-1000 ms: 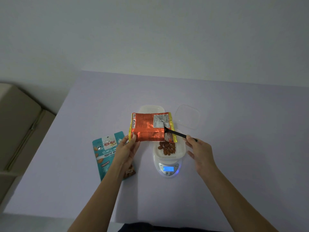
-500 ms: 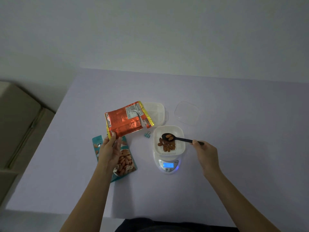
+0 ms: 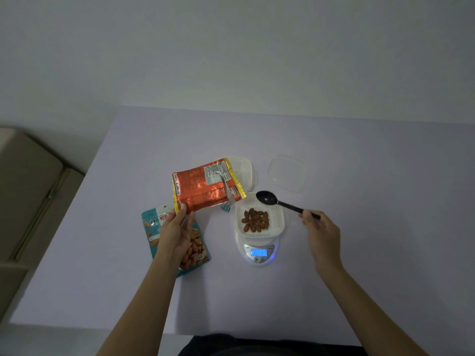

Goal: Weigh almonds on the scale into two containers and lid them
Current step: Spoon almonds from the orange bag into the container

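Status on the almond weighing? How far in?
Done: some almonds lie in the container on the scale; its readout is too blurred. In hand: left hand holds the orange foil bag, right hand holds the empty black spoon by that container's far edge. To do: the second container behind the bag shows no almonds, and the clear lid lies off on the table.

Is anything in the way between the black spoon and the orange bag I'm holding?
Nothing visible. The black spoon, empty in the right hand, hovers over the container edge; the orange bag in the left hand hangs left of it, only open air between. The blue clip lies on the table below.
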